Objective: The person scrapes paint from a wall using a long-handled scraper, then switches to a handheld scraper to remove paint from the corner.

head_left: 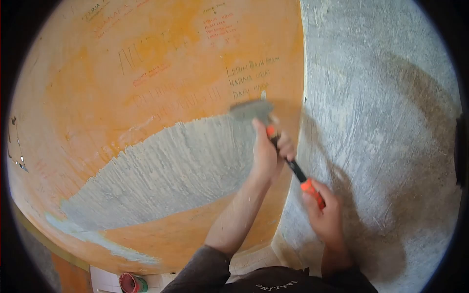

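Partly smeared by blur: the broad-headed tool point(250, 110), its grey head soft-edged, so bristles, roller or flat pad cannot be told apart. Contact of head with wall also uncertain. Left hand point(266, 158) blurred too; fingers curled round the upper handle point(297, 171), just below the head, thumb side toward it; the part of the handle under them is hidden. Right hand point(327, 213) farther down the same handle, fingers folded snugly about the orange lower grip point(309, 186), whose end is partly covered by them. Tool therefore runs slantwise through both hands: head just beyond the left hand and a little to its left, black shaft bare between the two. Beyond the head, orange wall point(181, 73) with handwriting point(251, 75), many lines too faint to read. Left of the left hand, a streaky grey patch point(171, 161) with ragged upper edge, reaching close to the head. Right of both hands, a mottled grey wall point(386, 112) under dark shadows. Well off to the left and below the hands, a small tub point(138, 284), reddish inside, cut by the bottom edge; contents unclear. Dark shirt point(273, 281) at the bottom, also cropped, its pale lettering only partly legible. Round black border clips the corners.
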Demonstrator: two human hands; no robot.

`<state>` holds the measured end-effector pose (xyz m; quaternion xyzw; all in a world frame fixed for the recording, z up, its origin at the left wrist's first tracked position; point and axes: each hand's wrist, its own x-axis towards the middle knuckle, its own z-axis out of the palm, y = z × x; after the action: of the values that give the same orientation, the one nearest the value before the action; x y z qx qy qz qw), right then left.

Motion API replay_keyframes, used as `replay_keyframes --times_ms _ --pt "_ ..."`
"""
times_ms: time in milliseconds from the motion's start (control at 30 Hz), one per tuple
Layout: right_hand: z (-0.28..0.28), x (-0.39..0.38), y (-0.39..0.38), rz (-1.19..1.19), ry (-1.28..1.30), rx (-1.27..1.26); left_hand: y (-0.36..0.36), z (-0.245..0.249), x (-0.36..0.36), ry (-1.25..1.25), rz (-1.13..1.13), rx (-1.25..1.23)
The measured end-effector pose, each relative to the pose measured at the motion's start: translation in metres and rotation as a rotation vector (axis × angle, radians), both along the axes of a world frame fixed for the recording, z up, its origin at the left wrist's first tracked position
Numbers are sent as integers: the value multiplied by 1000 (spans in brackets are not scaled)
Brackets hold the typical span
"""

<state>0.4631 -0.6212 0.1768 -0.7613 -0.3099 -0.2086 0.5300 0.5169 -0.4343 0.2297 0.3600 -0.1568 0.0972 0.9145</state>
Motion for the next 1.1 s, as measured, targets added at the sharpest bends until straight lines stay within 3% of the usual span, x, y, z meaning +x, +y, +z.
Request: replay_keyframes --times_ms 100,233,267,400,533,600,667,700,767,1033,1100 --pt "33 -4 -7 0 152 16 -19 46 -13 23 138 -131" --pt "-3 -5 -5 -43 -80 -14 -11 4 -9 22 15 -159" --pt "-7 -4 -3 -23 -120 36 -15 3 -12 87 86 -144" --pt "15 1 -2 -41 34 8 -2 12 11 -77 -47 -67" --pt "11 -7 -7 -36 49 1 -12 22 -9 35 64 -92" --pt "4 4 -1 -32 18 -22 -11 7 -7 10 26 -103" --pt "-4 14 5 3 -170 115 1 2 10 -1 -84 -90" --pt "4 10 3 4 -157 111 0 13 10 12 -82 -95" --pt "32 3 -1 -14 149 11 -11 37 1 -56 109 -45" --pt "24 -9 -6 -44 87 -9 -9 12 2 -18 0 -109" --pt "42 -1 -7 -25 151 26 -16 40 0 -40 126 -88"
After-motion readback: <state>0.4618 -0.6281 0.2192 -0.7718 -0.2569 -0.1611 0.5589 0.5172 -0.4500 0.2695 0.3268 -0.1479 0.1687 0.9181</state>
